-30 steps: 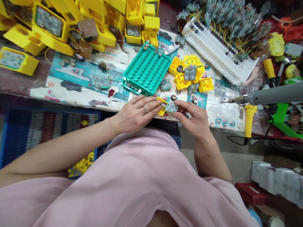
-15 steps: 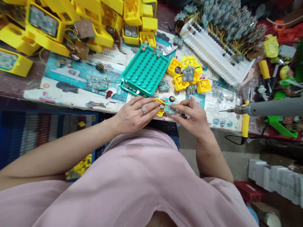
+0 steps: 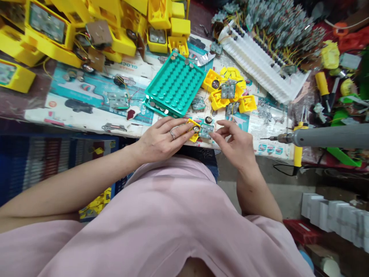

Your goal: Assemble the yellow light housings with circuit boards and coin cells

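My left hand (image 3: 161, 139), a ring on one finger, holds a small yellow plastic housing (image 3: 194, 137) at the table's near edge. A round metallic part shows inside the housing by the fingertips. Right beside it lies a small green circuit board (image 3: 206, 131). My right hand (image 3: 238, 144) is at the board's right side with thumb and fingers apart; whether the thumb tip touches the board I cannot tell. Just above the board sits a small round black part (image 3: 208, 119). A teal tray (image 3: 176, 84) with rows of round pockets lies beyond my left hand.
Yellow housings (image 3: 227, 96) with boards and wires lie behind my right hand. More yellow cases (image 3: 121, 42) are piled at far left. A white ribbed rack (image 3: 259, 65) stands near heaped wired boards (image 3: 282, 30). From the right juts a grey powered screwdriver (image 3: 328, 136).
My right hand has let go of the circuit board and moved slightly right, its fingers spreading. The board now lies flat beside the housing. My left hand stays on the housing.
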`<state>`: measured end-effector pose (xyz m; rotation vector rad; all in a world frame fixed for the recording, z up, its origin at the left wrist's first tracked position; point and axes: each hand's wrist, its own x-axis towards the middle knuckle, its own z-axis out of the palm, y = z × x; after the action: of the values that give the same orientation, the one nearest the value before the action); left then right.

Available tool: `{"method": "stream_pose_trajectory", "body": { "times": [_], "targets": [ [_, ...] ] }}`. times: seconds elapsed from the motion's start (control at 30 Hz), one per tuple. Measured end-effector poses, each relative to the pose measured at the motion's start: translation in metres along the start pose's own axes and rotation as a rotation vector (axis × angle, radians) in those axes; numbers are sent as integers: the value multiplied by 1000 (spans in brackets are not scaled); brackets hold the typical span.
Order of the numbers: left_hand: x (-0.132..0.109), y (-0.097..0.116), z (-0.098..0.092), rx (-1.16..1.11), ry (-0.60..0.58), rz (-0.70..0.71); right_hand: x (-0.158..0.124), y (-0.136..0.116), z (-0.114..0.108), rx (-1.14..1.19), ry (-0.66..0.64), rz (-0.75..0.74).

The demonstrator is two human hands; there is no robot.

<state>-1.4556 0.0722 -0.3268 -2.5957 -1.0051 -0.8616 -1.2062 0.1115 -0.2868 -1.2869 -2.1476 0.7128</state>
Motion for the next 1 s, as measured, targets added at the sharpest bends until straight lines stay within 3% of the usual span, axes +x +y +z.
{"method": "stream_pose_trajectory", "body": {
  "times": [0.13, 0.27, 0.53, 0.67, 0.77, 1.0],
  "targets": [
    [0, 0, -1, -20, -10, 0, 1, -5, 8, 135, -2, 72],
    [-1, -2, 0, 9, -32, 12, 12, -7, 2, 201, 2, -22],
    [-2, -4, 2, 31, 3, 16, 82, 2, -2, 133, -460, -407],
    [-2, -4, 2, 67, 1, 14, 95, -10, 2, 66, -586, -518],
    [-2, -4, 2, 56, 17, 14, 82, -21, 1, -48, -543, -499],
    [-2, -2, 2, 16, 5, -29, 41, -26, 4, -269, -293, -378]
  ]
}}
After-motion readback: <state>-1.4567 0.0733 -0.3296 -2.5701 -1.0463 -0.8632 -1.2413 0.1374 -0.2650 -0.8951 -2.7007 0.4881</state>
